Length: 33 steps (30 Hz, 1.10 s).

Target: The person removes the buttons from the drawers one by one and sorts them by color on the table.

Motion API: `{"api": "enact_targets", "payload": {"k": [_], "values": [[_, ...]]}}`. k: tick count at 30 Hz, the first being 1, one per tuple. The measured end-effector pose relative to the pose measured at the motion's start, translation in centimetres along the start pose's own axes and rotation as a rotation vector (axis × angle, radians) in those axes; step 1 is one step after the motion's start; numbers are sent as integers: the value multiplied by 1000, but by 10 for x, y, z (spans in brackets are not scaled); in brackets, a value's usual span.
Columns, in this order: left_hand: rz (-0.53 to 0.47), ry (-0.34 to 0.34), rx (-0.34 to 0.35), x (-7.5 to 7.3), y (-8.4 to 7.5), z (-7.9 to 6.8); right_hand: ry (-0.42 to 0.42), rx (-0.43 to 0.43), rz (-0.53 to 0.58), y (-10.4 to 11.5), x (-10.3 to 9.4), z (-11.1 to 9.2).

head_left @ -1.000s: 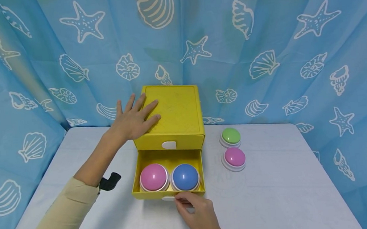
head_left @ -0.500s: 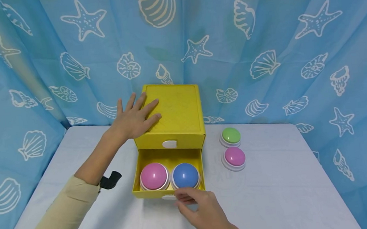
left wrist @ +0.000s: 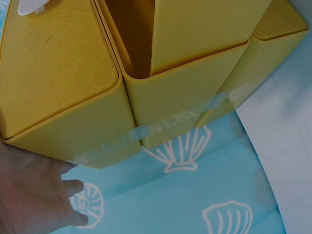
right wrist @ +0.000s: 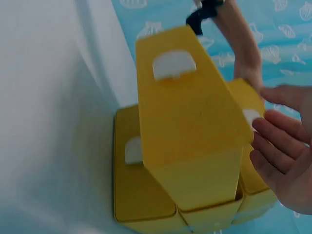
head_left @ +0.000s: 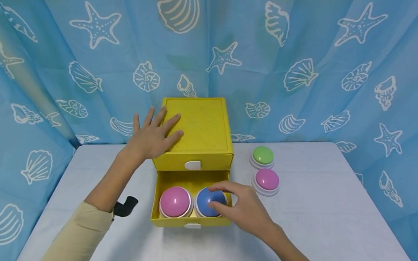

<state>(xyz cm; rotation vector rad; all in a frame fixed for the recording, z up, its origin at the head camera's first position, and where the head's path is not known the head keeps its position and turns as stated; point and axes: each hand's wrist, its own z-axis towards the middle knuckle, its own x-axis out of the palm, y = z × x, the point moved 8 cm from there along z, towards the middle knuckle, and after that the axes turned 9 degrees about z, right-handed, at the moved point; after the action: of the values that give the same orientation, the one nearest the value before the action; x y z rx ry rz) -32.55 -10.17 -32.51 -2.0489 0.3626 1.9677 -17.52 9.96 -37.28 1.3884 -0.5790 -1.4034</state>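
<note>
A yellow drawer box (head_left: pixel 201 125) stands in the middle of the table, its middle drawer (right wrist: pixel 190 112) pulled out. Inside that drawer lie a large pink dome button (head_left: pixel 175 202) and a blue dome button (head_left: pixel 205 201), side by side on white bases. My left hand (head_left: pixel 149 140) rests on the box's top left edge with fingers spread. Over the blue button hovers my right hand (head_left: pixel 249 210), thumb and forefinger apart, partly covering it in the head view. In the right wrist view its fingers (right wrist: pixel 280 134) appear beside the drawer and hold nothing.
To the right of the box sit a smaller green dome button (head_left: pixel 263 155) and a smaller pink dome button (head_left: pixel 267 180). A white cloth covers the table (head_left: pixel 314 221). Blue shell-patterned curtains (head_left: pixel 247 60) surround it. A black device (head_left: pixel 125 207) is on the left wrist.
My right hand has let go of the drawer's white handle and moved up and right to above the blue button. The left hand stays on the box, and the drawer remains out.
</note>
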Motion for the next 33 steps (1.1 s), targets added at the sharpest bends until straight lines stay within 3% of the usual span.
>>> {"api": "enact_targets", "payload": {"k": [4, 17, 26, 33], "values": [[-5, -3, -1, 0, 0, -1, 78, -10, -113, -6, 0, 9], [-6, -2, 3, 0, 0, -1, 320, 15, -303, -22, 11, 17], [-4, 2, 6, 1, 0, -1, 411, -78, -472, -21, 15, 22], [-6, 12, 7, 0, 0, -1, 466, -88, -567, -23, 20, 25]]}}
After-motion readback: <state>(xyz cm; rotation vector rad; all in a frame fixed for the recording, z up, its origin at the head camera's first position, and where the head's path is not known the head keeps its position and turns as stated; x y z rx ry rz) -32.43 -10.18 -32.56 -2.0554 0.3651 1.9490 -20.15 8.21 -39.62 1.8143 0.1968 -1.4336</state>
